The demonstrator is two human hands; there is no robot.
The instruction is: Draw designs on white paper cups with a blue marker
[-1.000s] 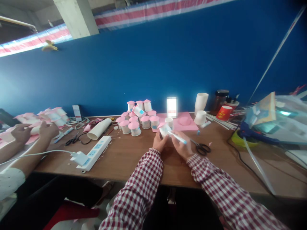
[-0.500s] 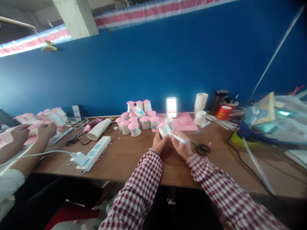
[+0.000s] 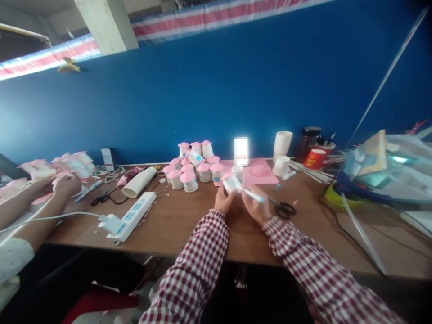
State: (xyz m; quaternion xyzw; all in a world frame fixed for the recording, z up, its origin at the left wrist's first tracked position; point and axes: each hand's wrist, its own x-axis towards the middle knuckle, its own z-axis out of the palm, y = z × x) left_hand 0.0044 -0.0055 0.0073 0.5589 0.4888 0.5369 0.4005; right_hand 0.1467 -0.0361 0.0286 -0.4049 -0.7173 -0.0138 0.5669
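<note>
My left hand (image 3: 224, 200) is closed around a white paper cup (image 3: 232, 182) topped with a pink paper cone, tilted to one side. In my right hand (image 3: 257, 207) is a marker pen (image 3: 253, 194) with a light-blue end, its other end at the cup's side. Just behind them a white paper cup (image 3: 237, 172) stands by a pink paper sheet (image 3: 249, 175), on which a pink cone shape (image 3: 259, 169) lies. To the left, several pink-topped paper cups (image 3: 189, 177) are grouped, some stacked. Black-handled scissors (image 3: 285, 209) lie right of my right hand.
A white power strip (image 3: 133, 216) and a rolled paper tube (image 3: 140, 182) lie on the left. A co-worker's hands (image 3: 65, 184) handle pink-topped cups at far left. Stacked white cups (image 3: 282, 146), a red cup (image 3: 314, 159) and a blue-handled tool (image 3: 361, 188) are on the right.
My hands stay almost in place, with the marker pen shifted very slightly at the cup. At far left, the co-worker's hands have moved a little.
</note>
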